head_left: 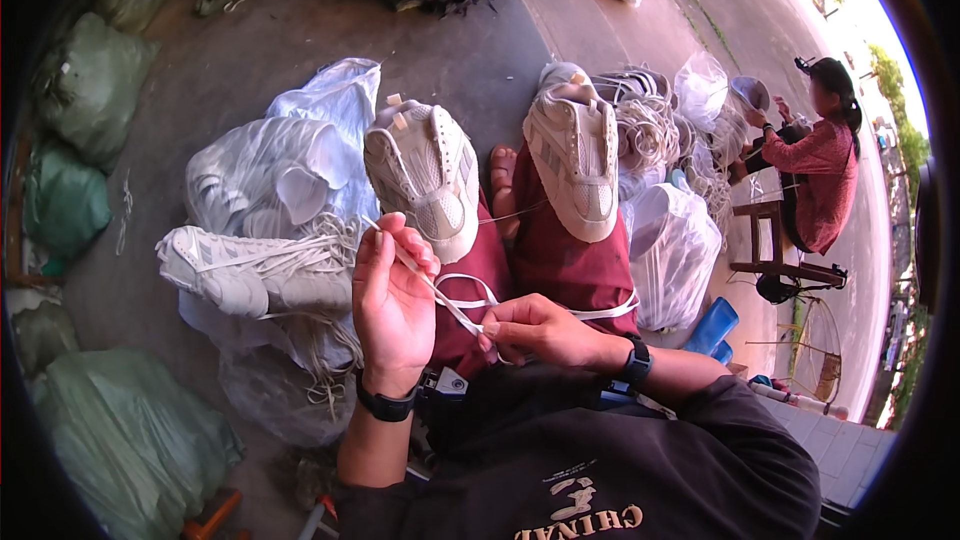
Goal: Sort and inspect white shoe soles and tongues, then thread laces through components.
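A white shoelace (455,311) runs between my two hands above my lap. My left hand (392,305) is turned palm up, with the lace pinched between its thumb and fingers. The lace is also gripped in the closed fingers of my right hand (540,327), and a length of it trails right across my thigh. Just beyond my left hand, a pale sneaker (425,178) rests on my left knee, its eyelets without lace. Its mate, another pale sneaker (576,155), stands on my right knee and shows no lace either.
Laced white sneakers (235,270) lie on clear plastic bags (260,165) at left. To the right are bundled laces (645,125), a white bag (675,250) and a blue object (711,327). Green sacks (130,445) line the far left. A person (815,160) sits at right.
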Motion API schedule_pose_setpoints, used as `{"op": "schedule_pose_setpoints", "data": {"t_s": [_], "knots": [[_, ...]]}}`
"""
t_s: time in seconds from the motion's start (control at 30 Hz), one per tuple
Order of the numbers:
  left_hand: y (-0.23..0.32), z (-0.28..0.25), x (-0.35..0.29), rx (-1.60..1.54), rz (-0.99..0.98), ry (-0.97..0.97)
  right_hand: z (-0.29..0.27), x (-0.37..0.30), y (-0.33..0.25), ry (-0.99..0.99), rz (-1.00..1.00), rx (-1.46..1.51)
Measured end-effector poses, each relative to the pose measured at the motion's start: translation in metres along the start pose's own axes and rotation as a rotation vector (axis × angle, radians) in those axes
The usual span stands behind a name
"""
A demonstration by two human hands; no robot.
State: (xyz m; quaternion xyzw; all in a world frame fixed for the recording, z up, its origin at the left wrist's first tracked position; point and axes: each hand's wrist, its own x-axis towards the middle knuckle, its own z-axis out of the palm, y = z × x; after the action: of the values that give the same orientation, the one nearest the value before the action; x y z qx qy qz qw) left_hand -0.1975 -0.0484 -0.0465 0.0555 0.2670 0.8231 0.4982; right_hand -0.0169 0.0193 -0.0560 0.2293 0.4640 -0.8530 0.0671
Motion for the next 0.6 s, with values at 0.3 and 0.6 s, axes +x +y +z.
{"op": "schedule_pose_setpoints", "data": {"t_s": [0.3, 0.6], "knots": [[-0.006, 0.005, 0.007, -0.147, -0.059, 0.113, 0.002, -0.013, -0.006, -0.105, -0.019, 0.336], [-0.009, 0.014, 0.009, -0.115, -0.08, 0.092, 0.014, -0.022, -0.027, 0.239, -0.512, -0.83]]}}
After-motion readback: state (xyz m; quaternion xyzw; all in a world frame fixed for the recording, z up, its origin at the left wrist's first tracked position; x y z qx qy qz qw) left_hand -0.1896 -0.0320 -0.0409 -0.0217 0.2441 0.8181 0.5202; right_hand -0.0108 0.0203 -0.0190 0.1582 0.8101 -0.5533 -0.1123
